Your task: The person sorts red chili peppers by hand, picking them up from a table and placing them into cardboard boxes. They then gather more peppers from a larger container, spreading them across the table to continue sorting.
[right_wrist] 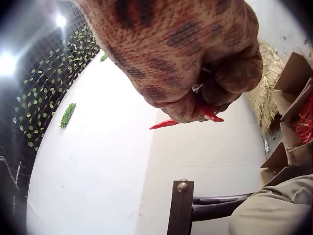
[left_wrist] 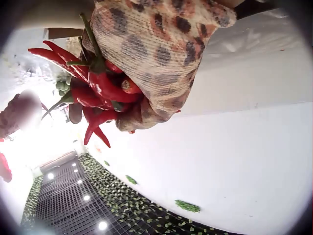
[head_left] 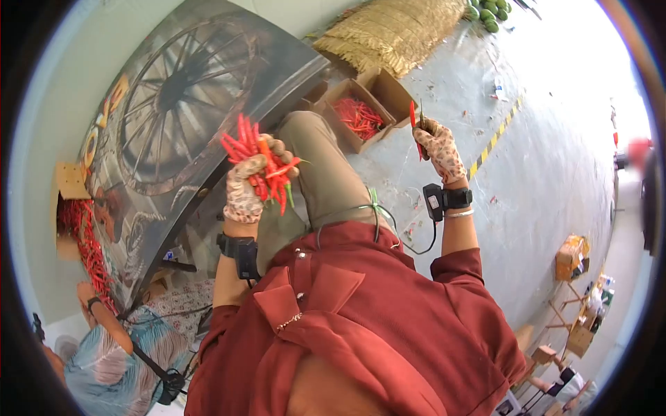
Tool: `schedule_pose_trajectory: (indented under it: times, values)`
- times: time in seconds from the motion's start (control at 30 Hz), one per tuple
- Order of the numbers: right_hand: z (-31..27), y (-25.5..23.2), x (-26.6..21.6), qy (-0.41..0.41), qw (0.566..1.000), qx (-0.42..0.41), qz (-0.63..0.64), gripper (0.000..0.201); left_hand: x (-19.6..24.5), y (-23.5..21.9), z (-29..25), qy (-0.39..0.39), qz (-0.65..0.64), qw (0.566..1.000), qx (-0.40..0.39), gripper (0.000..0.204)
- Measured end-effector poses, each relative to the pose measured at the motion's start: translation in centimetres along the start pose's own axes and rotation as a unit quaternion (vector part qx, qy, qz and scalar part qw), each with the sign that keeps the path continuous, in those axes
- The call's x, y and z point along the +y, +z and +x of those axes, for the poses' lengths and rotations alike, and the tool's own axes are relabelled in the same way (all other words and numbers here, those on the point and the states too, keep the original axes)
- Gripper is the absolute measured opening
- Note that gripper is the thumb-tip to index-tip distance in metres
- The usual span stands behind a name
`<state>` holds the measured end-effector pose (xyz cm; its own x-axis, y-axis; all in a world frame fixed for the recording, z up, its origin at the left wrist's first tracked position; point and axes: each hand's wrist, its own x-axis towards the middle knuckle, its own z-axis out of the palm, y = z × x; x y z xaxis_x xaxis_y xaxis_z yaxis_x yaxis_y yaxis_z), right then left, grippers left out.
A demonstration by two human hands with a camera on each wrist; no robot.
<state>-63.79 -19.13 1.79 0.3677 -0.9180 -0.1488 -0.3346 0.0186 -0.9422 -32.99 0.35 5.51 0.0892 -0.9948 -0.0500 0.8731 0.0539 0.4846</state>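
Here's the left hand (head_left: 244, 188), left of centre in the frame, fingers curled round a fat bunch of red chilies (head_left: 274, 170), green stems poking out to the right. Across at upper right, the right hand (head_left: 442, 148) pinches a single red chili (head_left: 413, 114), its long axis running nearly up and down the picture; a thin dark sliver (head_left: 421, 105) sits beside it, too small to name. And the key gap: the cardboard box (head_left: 373, 141) of chilies lies between them at upper centre, nearer the right hand.
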Motion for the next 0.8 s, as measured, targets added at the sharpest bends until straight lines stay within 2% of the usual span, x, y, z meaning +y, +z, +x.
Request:
schedule_pose_trajectory:
  times: [0.07, 0.13, 0.2, 0.27, 0.33, 0.4, 0.43, 0.5, 0.6, 0.67, 0.73, 0.77, 0.8]
  values:
    - [-1.1, -0.8, 0.3, 0.028, 0.999, 0.013, 0.013, 0.020, -1.6, 0.7, 1.1, -0.030, 0.044, 0.998, 0.029, 0.037]
    - [-1.9, -1.8, 1.0, 0.042, 0.998, 0.034, 0.035, 0.020, -3.1, 0.6, 2.6, -0.092, 0.055, 0.994, 0.024, 0.037]
    - [-2.4, -2.4, 1.3, 0.046, 0.998, 0.034, 0.022, 0.020, -4.4, 0.3, 3.6, -0.117, 0.068, 0.990, 0.031, 0.037]
    - [-2.2, -3.0, 1.5, 0.060, 0.997, 0.044, 0.009, 0.020, -6.0, -0.9, 5.0, -0.177, 0.062, 0.982, 0.014, 0.034]
    - [-1.5, -3.3, 1.3, 0.059, 0.997, 0.043, 0.004, 0.021, -7.8, -2.4, 6.4, -0.191, 0.032, 0.981, 0.001, 0.034]
    - [-0.5, -3.3, 1.3, 0.063, 0.997, 0.039, 0.003, 0.022, -9.1, -3.8, 7.9, -0.253, 0.061, 0.965, 0.042, 0.034]
    - [0.4, -3.3, 1.1, 0.038, 0.998, 0.040, -0.028, 0.021, -10.2, -4.1, 8.6, -0.239, 0.043, 0.967, 0.073, 0.034]
    - [2.6, -3.4, 2.0, -0.011, 0.992, 0.042, -0.114, 0.025, -11.9, -5.3, 10.4, -0.240, 0.057, 0.966, 0.076, 0.033]
    - [6.5, -2.6, 3.7, 0.021, 0.991, 0.024, -0.129, 0.026, -13.6, -6.7, 14.4, -0.263, 0.074, 0.960, 0.062, 0.029]
    - [9.7, -1.7, 6.2, 0.024, 0.991, 0.020, -0.129, 0.026, -15.0, -8.2, 17.3, -0.253, 0.104, 0.952, 0.134, 0.026]
    - [13.1, -0.5, 8.6, 0.078, 0.984, -0.015, -0.161, 0.026, -16.1, -10.5, 20.1, -0.266, 0.115, 0.945, 0.155, 0.022]
    - [14.8, 0.2, 9.7, 0.079, 0.972, -0.027, -0.221, 0.027, -16.6, -11.3, 21.3, -0.267, 0.124, 0.940, 0.170, 0.021]
    - [16.4, 1.0, 11.0, 0.086, 0.971, -0.033, -0.221, 0.027, -17.1, -12.3, 22.4, -0.268, 0.131, 0.936, 0.185, 0.020]
